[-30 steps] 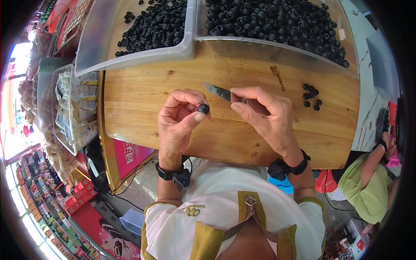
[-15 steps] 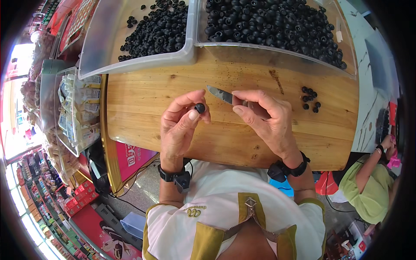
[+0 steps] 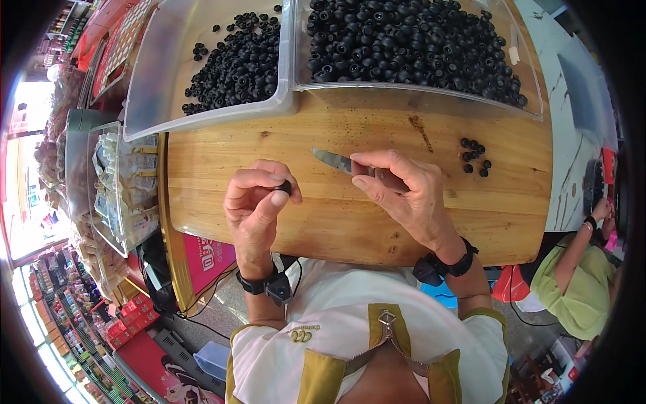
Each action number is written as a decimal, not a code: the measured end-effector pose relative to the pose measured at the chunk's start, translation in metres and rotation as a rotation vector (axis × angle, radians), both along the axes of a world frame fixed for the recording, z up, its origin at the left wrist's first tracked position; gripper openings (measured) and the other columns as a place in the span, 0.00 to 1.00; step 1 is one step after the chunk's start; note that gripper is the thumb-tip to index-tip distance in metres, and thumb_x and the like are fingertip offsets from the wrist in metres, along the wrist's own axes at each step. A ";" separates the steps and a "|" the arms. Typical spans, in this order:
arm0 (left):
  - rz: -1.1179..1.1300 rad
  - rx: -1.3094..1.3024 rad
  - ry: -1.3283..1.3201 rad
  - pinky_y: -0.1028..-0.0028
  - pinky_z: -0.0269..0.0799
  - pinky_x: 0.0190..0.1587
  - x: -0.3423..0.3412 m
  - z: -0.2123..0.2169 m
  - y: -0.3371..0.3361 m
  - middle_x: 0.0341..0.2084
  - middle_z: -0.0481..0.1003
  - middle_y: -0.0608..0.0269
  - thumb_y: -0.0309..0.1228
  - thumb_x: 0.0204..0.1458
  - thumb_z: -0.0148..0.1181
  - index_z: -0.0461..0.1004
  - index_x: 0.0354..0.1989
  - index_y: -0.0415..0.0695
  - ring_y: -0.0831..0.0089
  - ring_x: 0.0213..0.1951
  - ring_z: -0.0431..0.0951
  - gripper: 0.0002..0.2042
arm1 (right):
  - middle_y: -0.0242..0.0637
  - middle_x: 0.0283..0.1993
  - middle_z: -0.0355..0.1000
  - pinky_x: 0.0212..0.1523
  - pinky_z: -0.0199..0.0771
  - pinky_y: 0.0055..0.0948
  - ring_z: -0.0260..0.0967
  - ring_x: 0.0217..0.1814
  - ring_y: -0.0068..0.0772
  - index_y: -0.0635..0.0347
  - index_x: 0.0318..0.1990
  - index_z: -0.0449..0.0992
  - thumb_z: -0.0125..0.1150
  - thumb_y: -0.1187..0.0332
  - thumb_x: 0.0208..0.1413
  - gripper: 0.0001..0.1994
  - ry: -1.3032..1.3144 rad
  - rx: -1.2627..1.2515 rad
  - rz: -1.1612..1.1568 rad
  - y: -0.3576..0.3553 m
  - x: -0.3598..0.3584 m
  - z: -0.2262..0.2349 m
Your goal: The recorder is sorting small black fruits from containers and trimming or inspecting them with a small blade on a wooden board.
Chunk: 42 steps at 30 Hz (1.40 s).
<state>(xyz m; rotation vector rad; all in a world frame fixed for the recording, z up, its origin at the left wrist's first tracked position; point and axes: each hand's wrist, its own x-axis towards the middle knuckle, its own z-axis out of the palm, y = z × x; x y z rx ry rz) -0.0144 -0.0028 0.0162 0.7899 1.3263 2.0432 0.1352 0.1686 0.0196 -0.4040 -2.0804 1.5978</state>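
Between the thumb and fingertips of my left hand is a small, round black piece, partly covered by the fingers. My right hand grips a small knife, its pointed blade directed left, a little above and to the right of the piece. Blade and piece are apart. Beyond my hands, two clear plastic bins stand side by side on the table. The left bin holds a heap of small black pieces. A fuller heap of round black pieces, some with visible openings, fills the right bin.
Several loose black pieces lie right of my right hand on the wooden table. A clear box of packets stands at the table's left edge. At the far right, a person in a light green top works at another surface.
My left hand has moved left and slightly nearer me with the black piece, its fingers now covering more of it. The knife in my right hand has shifted slightly left and nearer.
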 end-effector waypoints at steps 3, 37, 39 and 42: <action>0.010 0.006 -0.009 0.72 0.72 0.35 0.002 0.000 0.001 0.34 0.70 0.52 0.23 0.50 0.63 0.69 0.41 0.40 0.67 0.31 0.72 0.11 | 0.32 0.35 0.76 0.31 0.69 0.15 0.68 0.30 0.13 0.63 0.45 0.76 0.65 0.73 0.54 0.11 -0.019 -0.022 0.008 -0.001 0.001 0.001; -0.059 0.086 -0.153 0.75 0.73 0.36 -0.002 -0.001 0.004 0.33 0.73 0.55 0.20 0.44 0.66 0.71 0.36 0.38 0.71 0.32 0.74 0.12 | 0.33 0.36 0.78 0.30 0.71 0.15 0.70 0.30 0.14 0.63 0.45 0.78 0.66 0.75 0.53 0.11 -0.044 -0.063 0.099 -0.001 -0.002 -0.004; 0.078 0.016 0.112 0.75 0.73 0.36 -0.018 0.019 0.006 0.34 0.73 0.55 0.18 0.45 0.65 0.71 0.36 0.37 0.72 0.33 0.75 0.11 | 0.32 0.36 0.78 0.31 0.70 0.15 0.69 0.30 0.13 0.63 0.45 0.77 0.65 0.75 0.53 0.11 -0.066 -0.080 0.089 0.002 0.000 0.000; 0.382 -0.085 0.494 0.76 0.73 0.40 -0.049 0.052 0.010 0.37 0.74 0.56 0.13 0.47 0.60 0.73 0.38 0.37 0.74 0.38 0.75 0.10 | 0.33 0.36 0.78 0.30 0.70 0.14 0.69 0.30 0.13 0.63 0.45 0.77 0.65 0.75 0.53 0.11 -0.049 -0.067 0.069 0.002 0.002 0.001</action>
